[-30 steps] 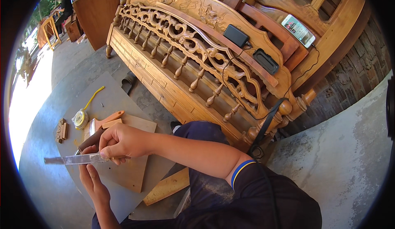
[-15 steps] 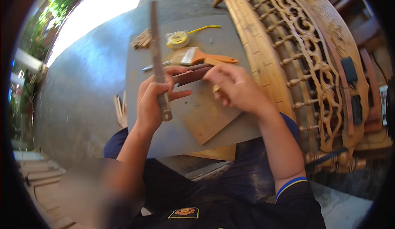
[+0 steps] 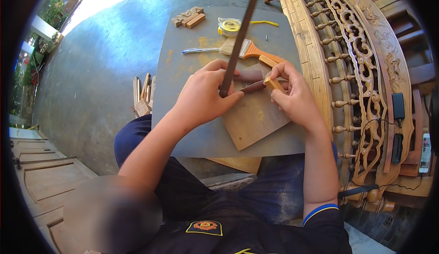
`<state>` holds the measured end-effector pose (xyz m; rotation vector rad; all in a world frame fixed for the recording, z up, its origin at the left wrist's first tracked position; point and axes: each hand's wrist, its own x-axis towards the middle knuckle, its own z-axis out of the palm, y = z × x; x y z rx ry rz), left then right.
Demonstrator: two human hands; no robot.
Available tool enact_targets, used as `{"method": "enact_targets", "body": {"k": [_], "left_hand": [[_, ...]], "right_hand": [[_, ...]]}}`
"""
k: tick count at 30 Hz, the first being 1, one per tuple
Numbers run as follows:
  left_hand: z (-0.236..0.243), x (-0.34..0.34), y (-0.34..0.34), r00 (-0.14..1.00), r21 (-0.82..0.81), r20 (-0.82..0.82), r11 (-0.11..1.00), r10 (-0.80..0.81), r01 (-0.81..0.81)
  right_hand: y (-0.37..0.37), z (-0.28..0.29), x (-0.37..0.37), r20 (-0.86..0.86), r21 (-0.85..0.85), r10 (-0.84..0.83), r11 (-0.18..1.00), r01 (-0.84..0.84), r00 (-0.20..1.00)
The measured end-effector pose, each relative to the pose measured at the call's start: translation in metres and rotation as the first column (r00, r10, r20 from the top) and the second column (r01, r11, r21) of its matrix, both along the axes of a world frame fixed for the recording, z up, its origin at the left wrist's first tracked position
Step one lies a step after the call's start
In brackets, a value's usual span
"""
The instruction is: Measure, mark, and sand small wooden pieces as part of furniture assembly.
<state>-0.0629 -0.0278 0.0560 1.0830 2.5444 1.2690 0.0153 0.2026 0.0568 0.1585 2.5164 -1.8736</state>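
My left hand [image 3: 201, 92] is closed round a long, narrow dark metal strip [image 3: 241, 37] that slants up and away. Its fingertips and thumb also grip a folded piece of reddish-brown sandpaper [image 3: 250, 76]. In my right hand [image 3: 295, 94], a small wooden block [image 3: 274, 84] is pinched between thumb and fingers, close to the sandpaper's right end. Both hands hover over a thin brown board [image 3: 256, 124] lying on the grey work board [image 3: 196, 140]. Another small wooden piece [image 3: 268, 61] lies just beyond my right hand.
Farther back are a paintbrush [image 3: 256, 52], a blue pen [image 3: 201, 50], a yellow tape measure [image 3: 229, 26] and several small wooden blocks [image 3: 189, 17]. Carved wooden furniture [image 3: 347, 76] borders the right side. Wood offcuts [image 3: 142, 96] stand left of the work board.
My right hand's wooden block now shows clearly at the sandpaper. My left hand has turned, tilting the metal strip from nearly upright toward the upper right. The whole view has shifted.
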Motion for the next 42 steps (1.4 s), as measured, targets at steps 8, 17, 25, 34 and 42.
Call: {"method": "enact_targets", "body": {"k": [8,17,25,34,42], "left_hand": [[-0.001,0.001,0.002,1.0,0.029,-0.024,0.999,-0.016,0.016],[0.024,-0.004,-0.014,0.567,0.463,0.779,0.856,-0.268,-0.231],[0.0,-0.002,-0.006,0.434,0.478,0.868,0.648,-0.242,-0.594],[-0.013,0.0,-0.003,0.392,0.477,0.879,0.507,-0.272,-0.718],[-0.007,-0.004,-0.006,0.455,0.424,0.884,0.591,-0.106,-0.687]], "right_hand": [[-0.004,-0.003,0.0,-0.128,0.33,0.001,0.943,0.042,0.992],[0.006,0.022,0.005,-0.029,-0.269,0.202,0.942,-0.203,0.979],[-0.006,0.015,0.001,0.069,-0.429,0.105,0.901,-0.066,0.992],[-0.02,0.005,0.002,-0.091,-0.675,0.094,0.726,-0.131,0.991],[-0.003,0.009,0.003,-0.065,-0.696,0.046,0.714,-0.079,0.997]]}}
